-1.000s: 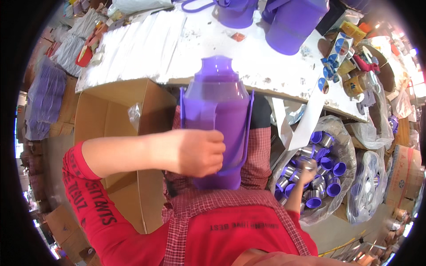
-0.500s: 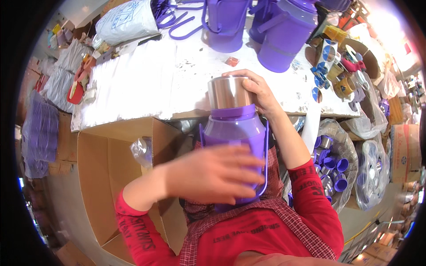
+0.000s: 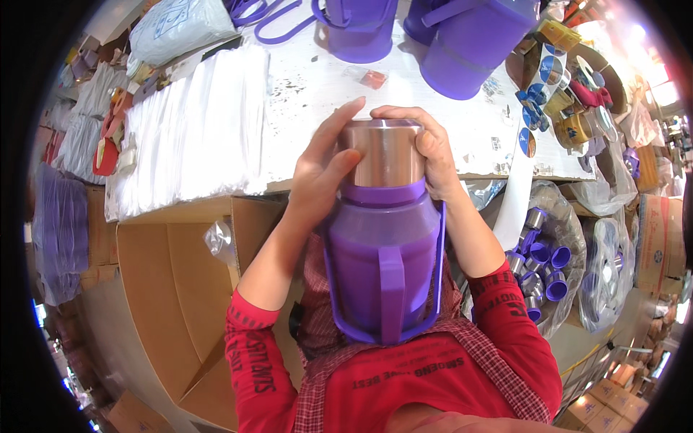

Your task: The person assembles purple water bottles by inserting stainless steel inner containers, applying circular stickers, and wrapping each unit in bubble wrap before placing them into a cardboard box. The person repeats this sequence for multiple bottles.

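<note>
A purple vacuum flask [image 3: 354, 270] with a side handle [image 3: 391, 292] leans against my front, its top toward the table. A shiny steel cup lid [image 3: 388, 159] caps it above a purple collar. My left hand [image 3: 317, 173] grips the lid's left side, thumb on the front of the steel and fingers reaching past its far edge. From the other side my right hand [image 3: 435, 155] holds the lid, thumb against the wall and fingers over the top rim. A thin purple carrying loop [image 3: 439, 267] hangs round the flask.
More purple flasks [image 3: 469, 54] stand at the table's [image 3: 317, 101] far side. White sleeves [image 3: 195, 126] lie stacked at left, below a plastic bag [image 3: 180, 29]. An open cardboard box [image 3: 155, 281] is at lower left. Steel-and-purple cups fill a clear bag [image 3: 567, 216] at right; a label strip [image 3: 510, 209] hangs nearby.
My left hand has swung up from in front of the flask's body to the steel lid. The flask's handle now faces me in full view. My right hand stays on the lid.
</note>
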{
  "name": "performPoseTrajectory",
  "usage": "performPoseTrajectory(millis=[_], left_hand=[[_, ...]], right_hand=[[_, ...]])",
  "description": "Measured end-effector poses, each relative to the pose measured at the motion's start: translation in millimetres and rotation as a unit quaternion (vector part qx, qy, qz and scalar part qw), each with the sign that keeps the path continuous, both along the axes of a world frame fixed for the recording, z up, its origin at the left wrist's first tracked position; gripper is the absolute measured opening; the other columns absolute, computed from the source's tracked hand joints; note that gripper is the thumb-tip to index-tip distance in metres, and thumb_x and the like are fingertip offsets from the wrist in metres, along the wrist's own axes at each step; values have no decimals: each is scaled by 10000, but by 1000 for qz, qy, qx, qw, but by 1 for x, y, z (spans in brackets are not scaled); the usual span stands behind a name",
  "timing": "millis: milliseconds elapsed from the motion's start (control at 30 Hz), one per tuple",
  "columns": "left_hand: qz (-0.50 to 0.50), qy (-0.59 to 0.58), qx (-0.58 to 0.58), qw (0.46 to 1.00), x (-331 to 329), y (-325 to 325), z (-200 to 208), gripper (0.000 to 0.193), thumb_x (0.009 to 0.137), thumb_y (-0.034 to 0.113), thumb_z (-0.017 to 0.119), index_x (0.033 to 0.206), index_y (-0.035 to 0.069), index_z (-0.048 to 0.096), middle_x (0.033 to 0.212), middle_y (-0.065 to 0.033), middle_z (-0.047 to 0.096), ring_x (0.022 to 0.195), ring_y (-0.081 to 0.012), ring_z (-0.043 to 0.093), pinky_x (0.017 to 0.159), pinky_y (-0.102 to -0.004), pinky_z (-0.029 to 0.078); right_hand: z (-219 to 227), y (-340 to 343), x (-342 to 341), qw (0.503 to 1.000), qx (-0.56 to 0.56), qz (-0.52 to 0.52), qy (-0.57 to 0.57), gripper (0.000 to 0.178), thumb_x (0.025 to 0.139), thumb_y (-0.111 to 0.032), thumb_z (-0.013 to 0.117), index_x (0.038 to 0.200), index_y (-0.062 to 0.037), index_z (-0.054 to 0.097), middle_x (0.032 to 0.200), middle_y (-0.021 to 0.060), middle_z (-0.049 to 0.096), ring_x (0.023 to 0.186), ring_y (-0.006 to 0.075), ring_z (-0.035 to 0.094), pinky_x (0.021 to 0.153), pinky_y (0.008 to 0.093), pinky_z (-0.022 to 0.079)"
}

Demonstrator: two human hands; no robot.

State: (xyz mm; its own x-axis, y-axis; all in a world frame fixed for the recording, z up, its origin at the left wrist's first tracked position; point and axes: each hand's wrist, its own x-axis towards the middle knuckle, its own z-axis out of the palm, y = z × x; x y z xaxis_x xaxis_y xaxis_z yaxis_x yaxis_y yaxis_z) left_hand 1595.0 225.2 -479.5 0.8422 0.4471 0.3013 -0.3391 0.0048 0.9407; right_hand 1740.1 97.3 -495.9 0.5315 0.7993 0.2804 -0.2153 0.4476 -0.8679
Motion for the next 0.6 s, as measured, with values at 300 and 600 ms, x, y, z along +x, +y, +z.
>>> performPoseTrajectory(millis=[300, 600], left_hand=[[6, 18, 85, 996, -1, -15, 12, 454, 880, 277, 647, 1237, 11, 562, 1274, -122, 542, 1230, -248, 475, 1047, -340, 347], [36, -21, 147, 988, -5, -25, 22, 494, 851, 332, 683, 1200, -8, 595, 1243, -157, 579, 1204, -277, 517, 1037, -371, 375]], right_hand=[[-3, -15, -10, 997, 67, 10, 32, 751, 790, -546, 686, 1220, 41, 499, 1251, 224, 547, 1177, 303, 538, 1020, 410, 423], [2, -19, -24, 993, 97, -65, 23, 758, 753, -589, 695, 1132, 54, 560, 1181, 226, 583, 1135, 301, 561, 995, 417, 443]])
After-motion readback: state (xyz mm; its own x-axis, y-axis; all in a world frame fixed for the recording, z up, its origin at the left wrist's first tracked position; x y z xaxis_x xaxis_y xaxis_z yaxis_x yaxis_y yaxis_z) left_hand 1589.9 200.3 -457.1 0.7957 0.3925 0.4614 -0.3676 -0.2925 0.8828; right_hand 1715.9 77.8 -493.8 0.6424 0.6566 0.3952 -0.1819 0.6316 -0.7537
